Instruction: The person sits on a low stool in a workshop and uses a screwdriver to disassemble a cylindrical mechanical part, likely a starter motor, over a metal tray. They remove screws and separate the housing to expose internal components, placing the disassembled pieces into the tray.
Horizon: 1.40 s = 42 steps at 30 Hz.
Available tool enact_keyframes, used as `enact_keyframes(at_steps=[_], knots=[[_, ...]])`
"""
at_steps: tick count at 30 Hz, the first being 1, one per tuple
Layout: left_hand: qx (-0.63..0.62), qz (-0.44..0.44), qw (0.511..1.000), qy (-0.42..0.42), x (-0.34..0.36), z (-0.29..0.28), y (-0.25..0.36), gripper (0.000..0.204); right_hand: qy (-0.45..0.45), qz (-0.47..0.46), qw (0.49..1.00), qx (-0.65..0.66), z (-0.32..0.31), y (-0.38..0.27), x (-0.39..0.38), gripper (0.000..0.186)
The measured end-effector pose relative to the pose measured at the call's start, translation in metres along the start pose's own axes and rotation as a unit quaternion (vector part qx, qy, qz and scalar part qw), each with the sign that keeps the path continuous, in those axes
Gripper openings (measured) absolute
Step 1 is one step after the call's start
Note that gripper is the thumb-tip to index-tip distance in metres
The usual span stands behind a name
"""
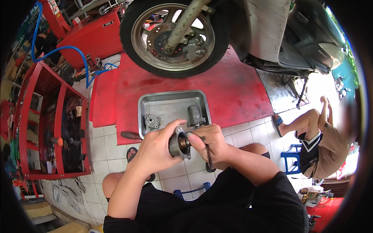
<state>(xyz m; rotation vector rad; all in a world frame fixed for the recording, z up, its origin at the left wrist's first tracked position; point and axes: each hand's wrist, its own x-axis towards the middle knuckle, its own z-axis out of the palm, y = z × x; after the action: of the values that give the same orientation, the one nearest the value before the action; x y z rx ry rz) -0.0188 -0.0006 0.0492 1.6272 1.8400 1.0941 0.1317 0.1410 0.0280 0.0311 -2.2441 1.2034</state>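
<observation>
My left hand (155, 149) is wrapped round a grey cylindrical metal housing (175, 148), its open end turned toward my right hand. Inside the rim, a copper-brown round part (182, 143) shows. My right hand (211, 145) is closed on a slim dark metal tool (210, 156), its thumb at the housing's mouth. The tool's exact kind is hidden by the fingers. Just beyond my hands, a metal tray (165, 106) holds a small cast metal cover (152, 121) at left and a cylindrical metal motor (195, 113) at right.
The tray rests on a red lift platform (237, 91) under a scooter's front wheel (175, 39). A dark handle (130, 135) lies by the platform's edge. At left stands a red shelf rack (58, 128); at right a person (328, 136) sits by a blue stool (290, 159).
</observation>
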Motion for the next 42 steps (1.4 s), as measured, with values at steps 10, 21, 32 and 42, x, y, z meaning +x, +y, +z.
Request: enact_keyframes(at_steps=[10,21,32,42], knots=[[-0.007,-0.019,0.998,-0.062,-0.008,-0.015,0.008,0.082,-0.006,0.041,0.999,0.031,0.003,-0.011,-0.005,0.037],[-0.003,-0.011,0.999,0.036,-0.008,0.013,-0.016,0.077,-0.017,0.120,0.992,-0.014,0.024,0.008,-0.003,0.041],[0.010,0.005,0.993,0.116,-0.005,0.029,-0.015,0.045,0.094,0.108,0.989,-0.028,0.031,0.008,-0.003,0.041],[-0.048,-0.071,0.996,0.019,0.002,0.011,-0.003,0.049,0.075,0.200,0.976,0.036,0.020,0.002,0.000,0.047]])
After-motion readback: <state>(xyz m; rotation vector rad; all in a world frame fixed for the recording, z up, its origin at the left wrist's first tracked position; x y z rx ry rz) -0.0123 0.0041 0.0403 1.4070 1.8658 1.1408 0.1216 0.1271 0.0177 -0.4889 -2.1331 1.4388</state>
